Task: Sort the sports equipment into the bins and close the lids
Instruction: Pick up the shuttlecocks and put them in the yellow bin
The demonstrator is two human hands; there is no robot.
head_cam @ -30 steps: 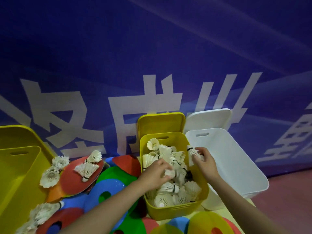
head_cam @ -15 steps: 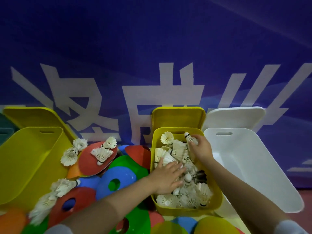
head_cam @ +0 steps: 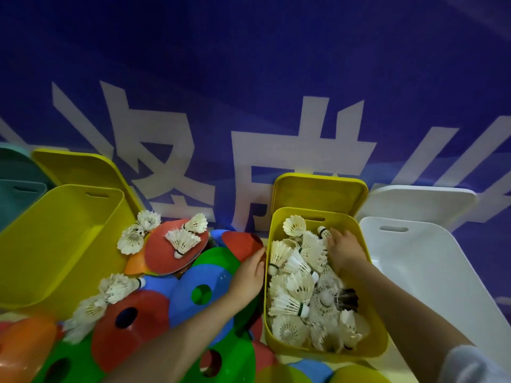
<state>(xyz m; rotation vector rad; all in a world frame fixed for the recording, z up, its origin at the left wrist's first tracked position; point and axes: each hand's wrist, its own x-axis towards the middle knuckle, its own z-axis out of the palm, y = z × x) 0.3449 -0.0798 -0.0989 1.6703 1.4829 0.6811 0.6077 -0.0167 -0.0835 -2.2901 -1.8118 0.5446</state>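
A small yellow bin (head_cam: 380, 327) in the middle holds several white shuttlecocks (head_cam: 293, 299). My right hand (head_cam: 344, 250) lies flat on the shuttlecocks at the bin's far end, fingers straight. My left hand (head_cam: 247, 275) is outside the bin's left wall, over the coloured disc cones (head_cam: 199, 294), fingers relaxed and holding nothing. More loose shuttlecocks (head_cam: 182, 239) lie on a red cone (head_cam: 163, 252) and beside the large yellow bin (head_cam: 55, 244) at the left. An open white bin (head_cam: 442, 272) stands at the right.
Lids lean against the blue banner wall behind each bin: yellow lid (head_cam: 318, 192), white lid (head_cam: 420, 203), large yellow lid (head_cam: 77, 167). A teal bin (head_cam: 16, 194) is at the far left. Cones in red, blue, green and orange cover the floor in front.
My left hand has come out of the small yellow bin and moved left over the cones. My right hand has let go of a shuttlecock and now lies flat. The camera turned left.
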